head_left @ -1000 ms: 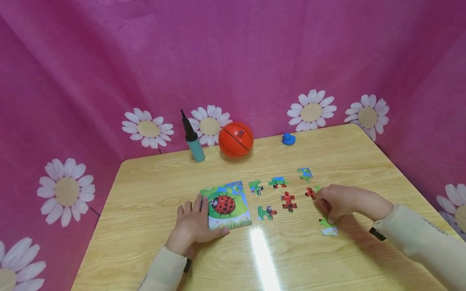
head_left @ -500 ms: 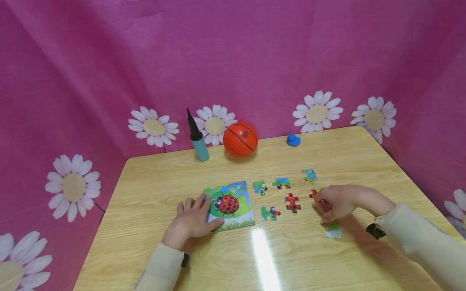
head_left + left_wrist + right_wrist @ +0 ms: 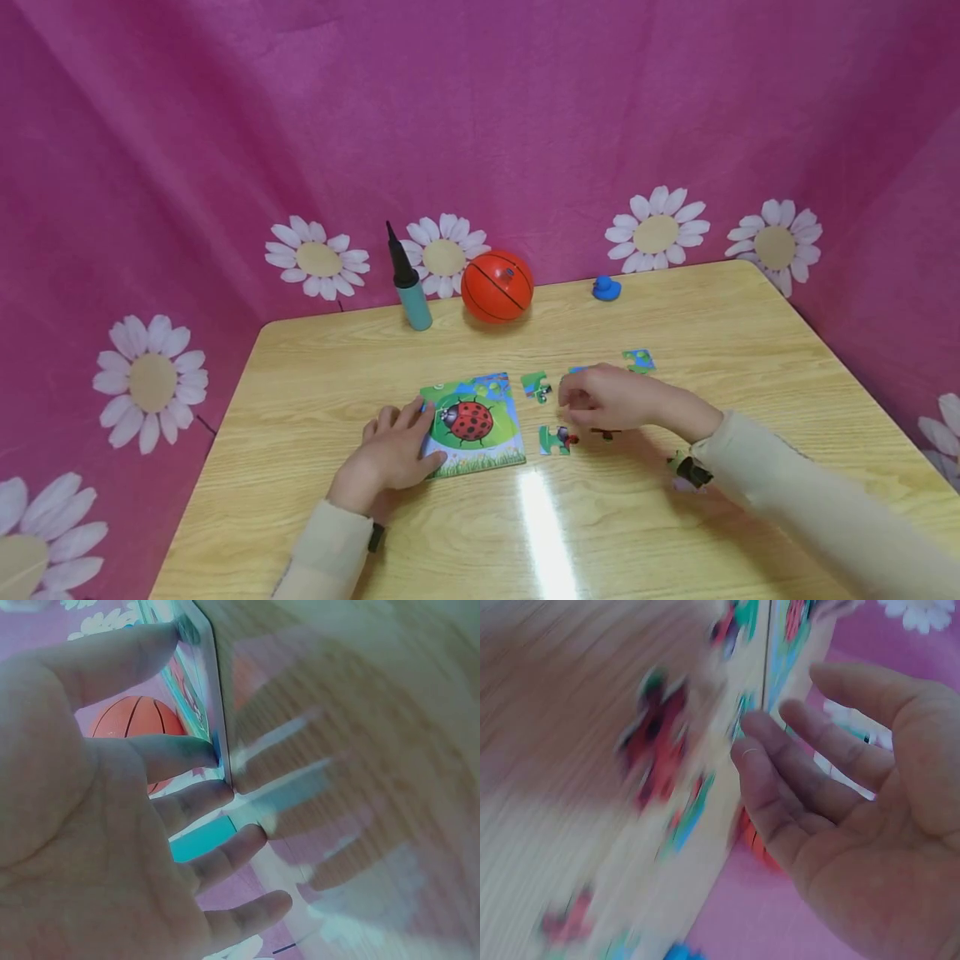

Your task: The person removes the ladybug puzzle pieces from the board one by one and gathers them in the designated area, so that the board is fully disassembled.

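Observation:
My left hand [image 3: 386, 460] rests at the left side of a square ladybug picture board [image 3: 487, 446], its index finger at the left edge and thumb at the near corner. In the left wrist view its fingers are spread, with the thumb and index fingertips on the board's edge [image 3: 219, 697]. Over the loose jigsaw pieces, my right hand [image 3: 618, 396] hovers with relaxed fingers and nothing in them. A red ladybug piece [image 3: 660, 746] lies below it, mostly hidden by the hand in the head view. Nearby are a green corner piece [image 3: 534, 386] and a ladybug-head piece [image 3: 553, 440].
A blue-green piece [image 3: 640, 360] lies beyond the right wrist, another [image 3: 679, 465] under the sleeve's cuff. Along the back stand a teal hand pump [image 3: 415, 307], an orange toy basketball [image 3: 497, 287] and a blue rubber duck [image 3: 606, 288]. A pink flowered curtain [image 3: 525, 150] encloses the table.
My right hand has left the pieces on the right and moved left, over the middle red piece. The left hand stays at the board, its thumb drawn in slightly.

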Available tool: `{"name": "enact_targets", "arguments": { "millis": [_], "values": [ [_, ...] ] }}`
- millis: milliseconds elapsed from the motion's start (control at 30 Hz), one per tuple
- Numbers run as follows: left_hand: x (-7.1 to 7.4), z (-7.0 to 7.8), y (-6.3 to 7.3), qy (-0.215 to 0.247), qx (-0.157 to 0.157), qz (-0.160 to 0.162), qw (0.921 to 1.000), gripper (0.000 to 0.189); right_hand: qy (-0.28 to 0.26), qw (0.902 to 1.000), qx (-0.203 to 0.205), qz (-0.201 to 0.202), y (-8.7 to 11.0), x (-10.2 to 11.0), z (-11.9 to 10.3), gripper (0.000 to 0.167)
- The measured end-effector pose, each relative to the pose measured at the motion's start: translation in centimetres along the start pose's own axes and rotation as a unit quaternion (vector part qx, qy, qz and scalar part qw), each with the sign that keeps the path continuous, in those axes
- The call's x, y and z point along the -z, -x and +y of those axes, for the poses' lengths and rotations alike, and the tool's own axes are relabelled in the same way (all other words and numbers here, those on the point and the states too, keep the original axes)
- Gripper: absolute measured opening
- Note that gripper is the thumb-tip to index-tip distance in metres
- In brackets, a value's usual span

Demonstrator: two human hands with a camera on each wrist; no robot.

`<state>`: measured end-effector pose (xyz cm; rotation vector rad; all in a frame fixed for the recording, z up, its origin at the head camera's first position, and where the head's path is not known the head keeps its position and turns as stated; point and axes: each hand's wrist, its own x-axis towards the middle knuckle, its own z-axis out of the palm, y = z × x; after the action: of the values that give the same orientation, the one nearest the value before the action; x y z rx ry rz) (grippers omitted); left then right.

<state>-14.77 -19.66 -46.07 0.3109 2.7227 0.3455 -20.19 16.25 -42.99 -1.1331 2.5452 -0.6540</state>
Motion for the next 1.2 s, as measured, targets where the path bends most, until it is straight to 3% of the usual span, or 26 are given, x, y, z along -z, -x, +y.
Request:
{"name": "enact_targets", "arguments": {
  "millis": [167,467,633,933,1200],
  "values": [
    [0.6,0.3,0.3,0.002,-0.003,-0.006,1.0,0.08,0.026,0.9989,0.037,0.005,-3.5,-1.9,-3.0,0.029],
    [1.1,0.6,0.6,-0.007,-0.005,-0.018,0.9998,0.08,0.05,0.9977,0.031,-0.034,-7.7,-4.5,-6.9,0.046],
    [1.0,0.6,0.5,-0.015,-0.007,-0.016,0.9997,0.08,0.05,0.9958,0.055,-0.054,-9.1,-6.1,-7.8,0.044],
    [1.1,0.8,0.4,-0.025,-0.007,-0.014,0.9996,0.083,0.08,0.9939,0.053,-0.053,-10.7,-6.8,-8.7,0.033],
    [1.2,0.8,0.3,-0.026,-0.005,-0.016,0.9995,0.083,-0.008,0.9972,-0.021,-0.071,-11.7,-6.5,-8.3,0.032]
  ]
}}
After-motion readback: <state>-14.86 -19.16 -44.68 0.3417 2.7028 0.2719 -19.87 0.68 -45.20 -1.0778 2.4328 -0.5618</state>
